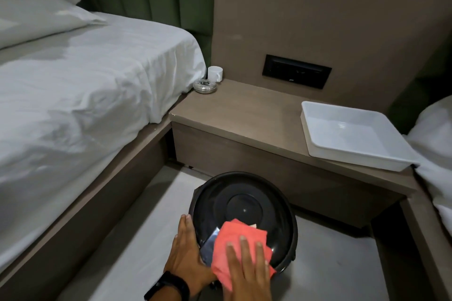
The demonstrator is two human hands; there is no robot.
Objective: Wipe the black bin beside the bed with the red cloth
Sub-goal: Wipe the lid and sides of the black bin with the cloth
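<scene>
At lower centre, the right hand [247, 266] presses flat, fingers spread, on the red cloth [241, 239] atop the black bin's lid [244, 205], so the open left hand [187, 252] bracing its rim should steady it through overlapping strokes.

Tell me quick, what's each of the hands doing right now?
Left hand: open, fingers flat against the side of the black bin, steadying it.
Right hand: open, palm pressing the red cloth onto the bin's lid.
</scene>
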